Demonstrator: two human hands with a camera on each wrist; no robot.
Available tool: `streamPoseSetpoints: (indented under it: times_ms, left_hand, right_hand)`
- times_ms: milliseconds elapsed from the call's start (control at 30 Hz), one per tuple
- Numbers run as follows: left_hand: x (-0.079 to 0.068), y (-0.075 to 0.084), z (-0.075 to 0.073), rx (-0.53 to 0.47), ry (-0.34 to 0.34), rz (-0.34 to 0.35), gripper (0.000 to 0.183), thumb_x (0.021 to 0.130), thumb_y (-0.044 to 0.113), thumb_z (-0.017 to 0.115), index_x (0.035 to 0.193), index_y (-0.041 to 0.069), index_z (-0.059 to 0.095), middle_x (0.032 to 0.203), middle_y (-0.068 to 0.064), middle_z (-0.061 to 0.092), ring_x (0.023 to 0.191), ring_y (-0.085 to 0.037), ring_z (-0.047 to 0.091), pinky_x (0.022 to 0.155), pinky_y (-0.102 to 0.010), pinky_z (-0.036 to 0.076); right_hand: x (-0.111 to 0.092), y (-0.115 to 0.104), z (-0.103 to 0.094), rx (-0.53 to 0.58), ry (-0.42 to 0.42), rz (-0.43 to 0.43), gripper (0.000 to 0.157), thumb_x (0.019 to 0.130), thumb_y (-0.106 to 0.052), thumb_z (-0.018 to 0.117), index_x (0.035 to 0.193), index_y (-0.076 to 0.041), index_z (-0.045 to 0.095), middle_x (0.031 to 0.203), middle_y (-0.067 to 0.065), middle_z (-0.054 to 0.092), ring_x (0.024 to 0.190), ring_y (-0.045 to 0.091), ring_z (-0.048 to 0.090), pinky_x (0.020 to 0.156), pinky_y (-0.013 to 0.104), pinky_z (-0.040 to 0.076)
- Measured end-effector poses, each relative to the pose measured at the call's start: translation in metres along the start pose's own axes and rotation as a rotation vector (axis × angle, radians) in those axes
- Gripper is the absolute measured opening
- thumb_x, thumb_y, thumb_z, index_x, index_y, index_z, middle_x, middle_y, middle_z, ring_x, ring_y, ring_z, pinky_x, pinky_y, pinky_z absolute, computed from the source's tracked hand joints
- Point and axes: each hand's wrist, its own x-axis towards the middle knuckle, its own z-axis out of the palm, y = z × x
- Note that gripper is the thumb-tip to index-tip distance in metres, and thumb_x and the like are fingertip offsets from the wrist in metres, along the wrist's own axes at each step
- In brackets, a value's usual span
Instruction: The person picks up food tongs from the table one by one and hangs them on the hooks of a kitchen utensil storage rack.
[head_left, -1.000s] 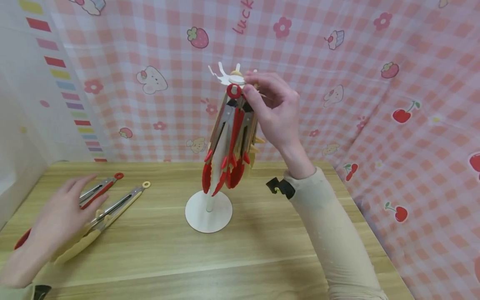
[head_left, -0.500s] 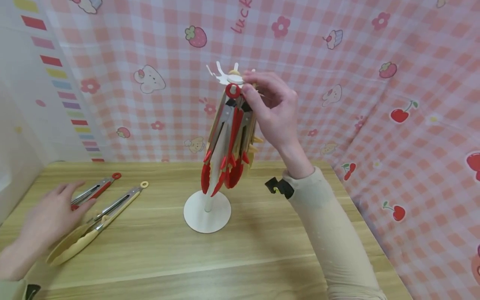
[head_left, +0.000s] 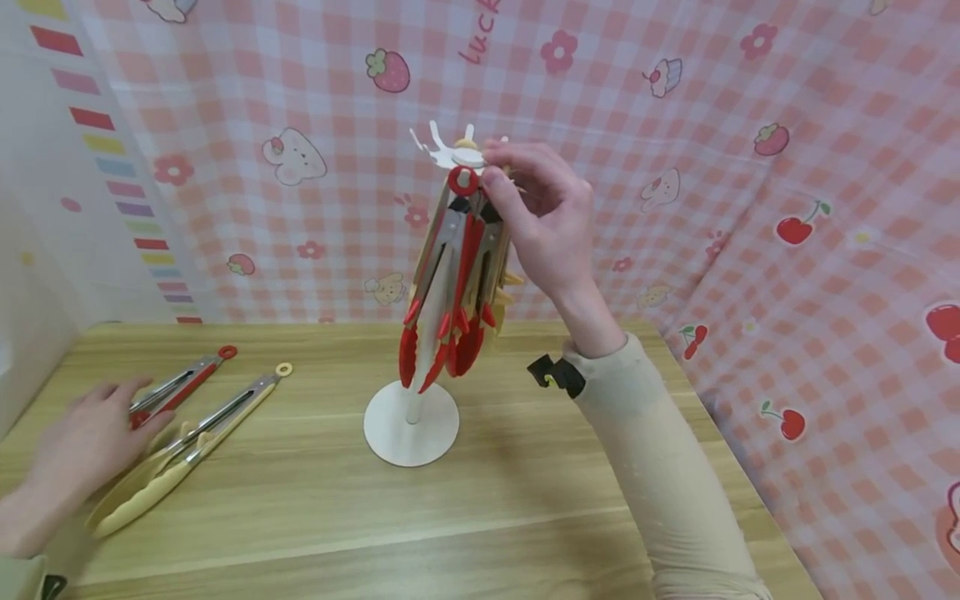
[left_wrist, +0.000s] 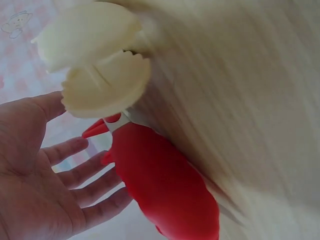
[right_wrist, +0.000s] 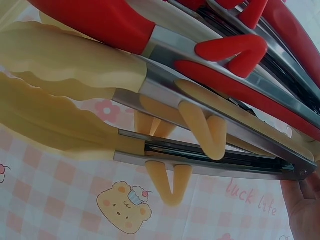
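In the head view my right hand (head_left: 551, 217) is up at the top of a white rack (head_left: 412, 442), thumb and fingers bent in at its rim. The right wrist view has its fingers (right_wrist: 302, 205) at the ring end of yellow-tipped tongs (right_wrist: 210, 165); the grip itself is mostly hidden. My left hand (head_left: 86, 442) is low over red tongs (head_left: 195, 387) lying on the table. Its fingers are spread beside their red silicone head (left_wrist: 165, 185) in the left wrist view. Yellow tongs (head_left: 157, 492) lie alongside, to the right.
Several red and yellow tongs, among them red-tipped tongs (head_left: 465, 346), hang from the rack, heads down. White hooks (head_left: 435, 137) fan out at its top. Behind the wooden table (head_left: 352, 525) hangs a pink checked cloth (head_left: 337, 192).
My left hand has slid left and down along the red tongs, uncovering more of both pairs on the table. The right hand stays at the rack top. The view has shifted slightly.
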Motion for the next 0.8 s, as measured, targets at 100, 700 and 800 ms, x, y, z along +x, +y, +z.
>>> streamPoseSetpoints:
  times_ms: [100,700,800]
  left_hand:
    - [0.000,-0.004,0.002,0.002,0.007,0.008,0.067,0.098,0.042,0.072,0.137,-0.007,0.051,0.114,-0.042,0.059,0.094,-0.062,0.059,0.063,-0.064,0.050]
    - [0.000,-0.012,0.006,0.005,-0.041,-0.016,0.058,0.095,0.035,0.072,0.131,-0.007,0.053,0.108,-0.040,0.061,0.081,-0.048,0.063,0.051,-0.048,0.047]
    - [-0.001,-0.015,0.006,0.006,-0.064,-0.027,0.059,0.095,0.034,0.072,0.131,-0.008,0.052,0.105,-0.038,0.061,0.078,-0.046,0.063,0.051,-0.046,0.046]
  right_hand:
    - [0.000,0.000,0.000,0.001,0.001,0.004,0.022,0.099,-0.001,0.065,0.115,0.013,0.070,0.124,0.032,0.069,0.123,0.037,0.070,0.100,0.034,0.063]
    - [-0.001,0.000,0.001,-0.006,0.019,0.008,0.021,0.100,-0.001,0.065,0.115,0.011,0.071,0.123,0.027,0.071,0.120,0.027,0.073,0.100,0.036,0.063]
    - [-0.001,0.000,0.002,-0.008,0.018,0.010,0.021,0.100,-0.002,0.065,0.116,0.011,0.071,0.122,0.027,0.071,0.121,0.029,0.073,0.100,0.036,0.063]
